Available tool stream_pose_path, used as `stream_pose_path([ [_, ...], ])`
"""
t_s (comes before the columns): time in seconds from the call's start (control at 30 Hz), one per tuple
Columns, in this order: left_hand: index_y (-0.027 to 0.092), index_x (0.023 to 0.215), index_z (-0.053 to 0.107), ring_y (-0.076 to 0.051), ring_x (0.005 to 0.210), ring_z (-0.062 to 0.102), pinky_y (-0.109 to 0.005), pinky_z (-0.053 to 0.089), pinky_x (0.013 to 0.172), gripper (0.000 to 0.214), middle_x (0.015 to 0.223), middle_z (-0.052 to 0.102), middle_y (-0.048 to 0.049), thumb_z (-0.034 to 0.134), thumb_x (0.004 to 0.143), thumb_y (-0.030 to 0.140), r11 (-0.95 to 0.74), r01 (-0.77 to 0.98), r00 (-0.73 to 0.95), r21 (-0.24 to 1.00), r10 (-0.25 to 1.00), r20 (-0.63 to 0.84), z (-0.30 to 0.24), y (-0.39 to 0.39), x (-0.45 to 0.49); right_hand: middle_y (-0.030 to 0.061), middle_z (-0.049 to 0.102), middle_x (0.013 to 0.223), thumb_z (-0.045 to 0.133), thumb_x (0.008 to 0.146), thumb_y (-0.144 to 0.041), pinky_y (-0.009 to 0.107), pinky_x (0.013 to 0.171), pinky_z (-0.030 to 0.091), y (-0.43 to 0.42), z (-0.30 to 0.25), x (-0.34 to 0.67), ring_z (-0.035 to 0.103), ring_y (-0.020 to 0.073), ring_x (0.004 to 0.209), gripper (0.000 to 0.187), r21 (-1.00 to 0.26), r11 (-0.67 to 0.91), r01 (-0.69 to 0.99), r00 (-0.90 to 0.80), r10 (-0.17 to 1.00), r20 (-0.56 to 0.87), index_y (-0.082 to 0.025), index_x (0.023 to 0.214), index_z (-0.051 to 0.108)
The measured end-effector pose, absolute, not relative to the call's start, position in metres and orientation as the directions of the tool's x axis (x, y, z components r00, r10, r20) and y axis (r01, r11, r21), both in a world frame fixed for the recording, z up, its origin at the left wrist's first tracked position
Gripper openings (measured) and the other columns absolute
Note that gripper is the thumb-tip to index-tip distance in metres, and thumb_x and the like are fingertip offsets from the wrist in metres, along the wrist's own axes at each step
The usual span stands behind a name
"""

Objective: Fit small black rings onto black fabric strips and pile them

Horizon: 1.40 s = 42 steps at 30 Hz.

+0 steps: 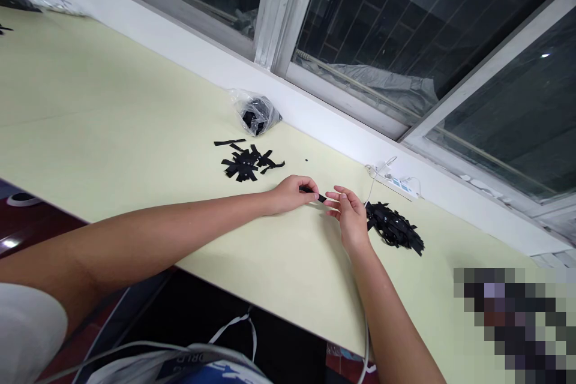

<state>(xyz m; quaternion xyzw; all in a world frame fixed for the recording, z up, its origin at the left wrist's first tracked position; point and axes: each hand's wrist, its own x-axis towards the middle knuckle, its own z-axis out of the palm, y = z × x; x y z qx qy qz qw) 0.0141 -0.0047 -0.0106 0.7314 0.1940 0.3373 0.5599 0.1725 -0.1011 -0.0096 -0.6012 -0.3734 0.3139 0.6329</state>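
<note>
Over the pale tabletop, my left hand (293, 194) pinches a short black fabric strip (321, 198) between thumb and fingers. Part of the strip is hidden inside that hand. My right hand (348, 209) faces it, fingers spread apart, with the fingertips at the strip's free end; whether they touch it I cannot tell. Beyond my left hand lies a loose pile of black strips (243, 163), some bearing small shiny spots. A larger, denser heap of black strips (395, 227) rests just right of my right hand.
A clear plastic bag (261, 115) of black pieces stands against the window ledge. A white power strip (396, 183) with a cable lies along the wall. A white cable also passes beside my right forearm to the table's front edge (270, 311). The right corner is pixelated.
</note>
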Motion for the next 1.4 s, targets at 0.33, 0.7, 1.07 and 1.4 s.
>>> stream_pose_path([
  [0.33, 0.015, 0.082, 0.069, -0.014, 0.077, 0.057, -0.03, 0.045, 0.078, 0.013, 0.082, 0.067, -0.0024, 0.067, 0.077, 0.026, -0.298, -0.086, 0.694, 0.951, 0.667, 0.272, -0.0103, -0.0049, 0.0143, 0.0027, 0.068, 0.079, 0.066, 0.075, -0.052, 0.029, 0.058, 0.049, -0.1018, -0.0101, 0.1733, 0.062, 0.0178, 0.07, 0.033, -0.973, 0.104, 0.208, 0.491, 0.849, 0.195, -0.022, 0.086, 0.067],
  [0.7, 0.015, 0.083, 0.069, -0.015, 0.078, 0.058, -0.03, 0.046, 0.078, 0.015, 0.081, 0.067, -0.0029, 0.067, 0.077, 0.028, -0.295, -0.088, 0.7, 0.951, 0.661, 0.27, -0.0099, -0.0053, 0.0137, 0.0038, 0.068, 0.087, 0.062, 0.079, -0.053, 0.028, 0.059, 0.049, -0.1028, -0.0128, 0.1731, 0.061, 0.0164, 0.071, 0.037, -0.978, 0.064, 0.197, 0.51, 0.846, 0.158, -0.022, 0.096, 0.066],
  [1.07, 0.015, 0.083, 0.069, -0.014, 0.077, 0.058, -0.029, 0.046, 0.078, 0.01, 0.081, 0.066, -0.0022, 0.067, 0.077, 0.023, -0.292, -0.085, 0.702, 0.953, 0.661, 0.266, -0.0084, -0.0062, 0.0141, 0.004, 0.068, 0.087, 0.063, 0.079, -0.055, 0.029, 0.058, 0.049, -0.1018, -0.0153, 0.1751, 0.061, 0.0171, 0.072, 0.037, -0.971, 0.066, 0.23, 0.5, 0.848, 0.176, -0.021, 0.094, 0.066],
  [1.4, 0.014, 0.084, 0.068, -0.013, 0.078, 0.058, -0.028, 0.046, 0.076, 0.011, 0.082, 0.067, -0.0031, 0.066, 0.079, 0.023, -0.311, -0.116, 0.699, 0.943, 0.649, 0.3, -0.0121, -0.0042, 0.0154, 0.0061, 0.068, 0.102, 0.071, 0.077, -0.053, 0.03, 0.067, 0.056, -0.1021, -0.0124, 0.1699, 0.062, 0.0207, 0.094, 0.041, -0.97, 0.083, 0.227, 0.344, 0.925, 0.16, -0.022, 0.103, 0.069],
])
